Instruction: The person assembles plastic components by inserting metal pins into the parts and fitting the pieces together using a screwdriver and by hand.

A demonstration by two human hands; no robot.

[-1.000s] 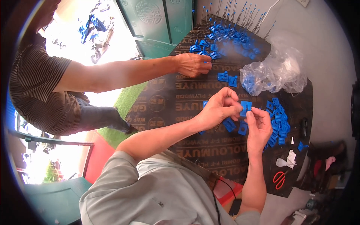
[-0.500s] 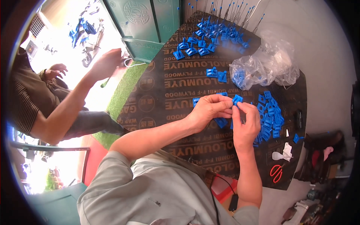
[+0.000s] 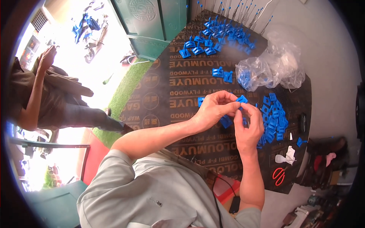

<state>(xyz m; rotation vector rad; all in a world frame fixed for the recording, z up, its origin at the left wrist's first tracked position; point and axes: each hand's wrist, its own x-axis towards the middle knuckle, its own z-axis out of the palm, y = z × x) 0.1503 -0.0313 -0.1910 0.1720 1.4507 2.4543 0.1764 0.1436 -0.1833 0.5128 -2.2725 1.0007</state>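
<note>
Between my two hands, above the dark plywood table (image 3: 182, 114), is a small blue plastic part (image 3: 242, 99). My left hand (image 3: 214, 113) pinches it from the left between thumb and fingers. My right hand (image 3: 249, 129) grips it from below and the right, its fingertips against the left ones. Part of the piece is hidden by the fingers. Under my hands lie more blue parts (image 3: 226, 121), partly covered. Just right of my right hand is a heap of blue plastic pieces (image 3: 274, 117).
At the far end stand several blue pieces with springy stems (image 3: 224, 32). Two blue parts (image 3: 222, 74) lie nearer, beside a clear plastic bag (image 3: 270, 70). Orange-handled scissors (image 3: 278, 176), white scraps (image 3: 288, 155) and a black pen-like object (image 3: 302, 122) are at right. Another person (image 3: 49, 95) stands left.
My hands stay nearly in place, still on the blue part, with slight finger shifts. The other person at left has turned and drawn an arm back from the table side. The view shifted slightly.
</note>
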